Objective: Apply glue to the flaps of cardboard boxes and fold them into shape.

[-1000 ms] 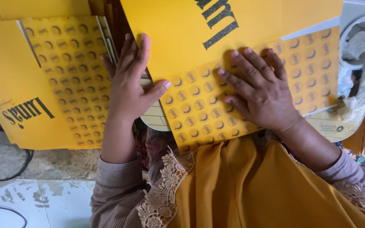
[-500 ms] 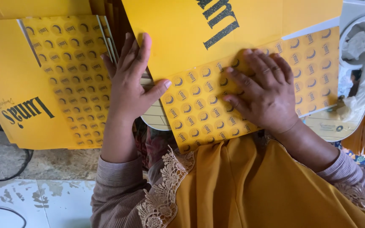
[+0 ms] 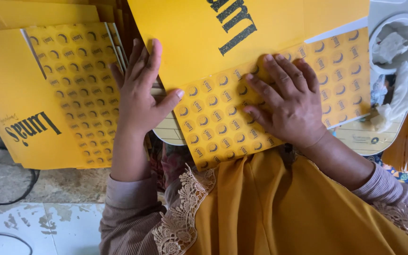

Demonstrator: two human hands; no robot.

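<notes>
Sticker sheet (image 3: pixel 223 127) lies under right hand's (image 3: pixel 289 111) spread fingers (left hand (image 3: pixel 140 97) beside).

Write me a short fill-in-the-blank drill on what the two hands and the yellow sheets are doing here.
1. The right hand presses flat on a yellow sheet of small ____ stickers.
2. The left hand holds nothing; its ____ touches that sheet's left edge.
3. The stack of yellow card lies on the person's ____ side.

Missing words: round; thumb; left

A white tray (image 3: pixel 404 71) holds crumpled plastic; a black cable (image 3: pixel 5 196) crosses the floor.
</notes>
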